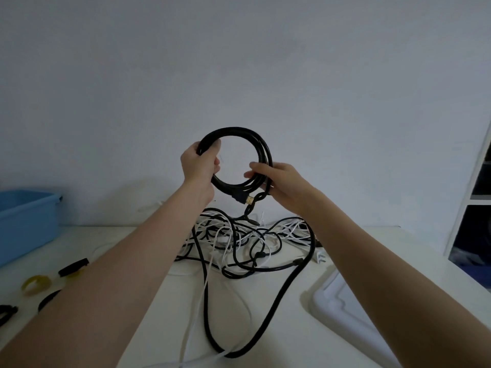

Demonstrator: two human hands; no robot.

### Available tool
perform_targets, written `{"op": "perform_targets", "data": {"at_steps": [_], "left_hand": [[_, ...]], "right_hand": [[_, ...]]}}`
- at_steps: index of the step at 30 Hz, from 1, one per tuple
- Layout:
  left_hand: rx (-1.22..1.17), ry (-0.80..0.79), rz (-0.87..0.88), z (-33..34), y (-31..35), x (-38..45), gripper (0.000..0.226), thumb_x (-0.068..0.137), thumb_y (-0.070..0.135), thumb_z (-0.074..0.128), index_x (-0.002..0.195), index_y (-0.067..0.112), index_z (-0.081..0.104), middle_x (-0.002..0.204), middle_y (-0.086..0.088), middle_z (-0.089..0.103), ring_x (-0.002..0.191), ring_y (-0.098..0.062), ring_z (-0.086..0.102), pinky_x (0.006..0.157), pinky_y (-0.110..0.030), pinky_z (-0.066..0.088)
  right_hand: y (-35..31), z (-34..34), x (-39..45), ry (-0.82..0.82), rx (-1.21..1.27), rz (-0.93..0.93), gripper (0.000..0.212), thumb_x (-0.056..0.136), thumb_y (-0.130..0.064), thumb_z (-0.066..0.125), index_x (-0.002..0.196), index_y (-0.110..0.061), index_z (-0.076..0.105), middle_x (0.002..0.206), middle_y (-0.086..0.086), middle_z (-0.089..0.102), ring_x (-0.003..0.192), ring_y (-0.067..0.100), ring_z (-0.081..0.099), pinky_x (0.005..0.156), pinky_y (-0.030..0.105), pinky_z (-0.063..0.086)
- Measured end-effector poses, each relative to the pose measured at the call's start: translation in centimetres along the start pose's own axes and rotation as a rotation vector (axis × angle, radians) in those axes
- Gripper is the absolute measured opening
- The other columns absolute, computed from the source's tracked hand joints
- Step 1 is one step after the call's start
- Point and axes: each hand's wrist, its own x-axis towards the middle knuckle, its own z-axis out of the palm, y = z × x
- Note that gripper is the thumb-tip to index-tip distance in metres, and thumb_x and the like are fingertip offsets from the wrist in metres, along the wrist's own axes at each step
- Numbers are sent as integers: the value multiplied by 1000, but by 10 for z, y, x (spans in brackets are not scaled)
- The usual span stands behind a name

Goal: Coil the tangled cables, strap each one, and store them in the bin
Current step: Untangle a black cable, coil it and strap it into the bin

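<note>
1. So, early stage: one black cable [255,144] is wound into a round coil, held up in the air above the table [279,314], between both hands.
2. Left hand [199,166] grips the coil's left side, fingers curled round the bundled turns.
3. Right hand [276,179] holds the lower right of the coil, fingers closed over the strands; exact pinch not visible from this side.
4. Gold-tipped connector [249,200] hangs at the coil's bottom; a black tail runs down from there into the pile, so coiling looks unfinished, judging by that slack.
5. Tangled pile [247,243] of black and white cables lies on the table below the hands, uncoiled.
6. Straps [73,266] in black and yellow sit at the table's left edge, none on the coil yet.
7. Blue bin [26,221] stands far left, well apart from the coil; cannot tell if anything is inside.
8. Left to do: finish this coil, strap it, bin it, then repeat for the rest.
</note>
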Motion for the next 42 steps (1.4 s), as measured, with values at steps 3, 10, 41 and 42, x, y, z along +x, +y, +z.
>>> {"op": "perform_targets", "data": {"at_steps": [3,10,41,42], "left_hand": [[-25,-3,30,3,3,1,20,89,10,61,71,14,53,47,4,38,38,-5,32,46,-16,32],[-214,-49,-87,12,-11,-1,17,91,13,59,75,12,54,49,5,37,39,-5,31,49,-18,33],[2,-131,-368,-2,-4,-5,31,101,22,38,78,10,55,71,-9,71,65,-18,68,68,-31,52],[-32,-32,-367,-15,-2,5,34,102,23,34,73,11,48,59,-7,69,55,-16,68,65,-30,51]], "right_hand": [[-1,-1,-1,-95,-177,6,26,88,-17,62,98,7,63,98,23,66,86,8,60,95,28,43],[-10,-3,-4,-51,12,-140,16,95,-11,50,80,-10,52,60,1,53,72,15,59,76,26,45],[-38,-2,-6,191,304,-207,30,95,-5,48,68,-11,40,42,-8,30,39,9,31,56,29,36],[-40,-10,-9,229,237,-216,27,95,-4,48,70,-10,41,41,-9,31,38,9,31,54,28,36]]}}
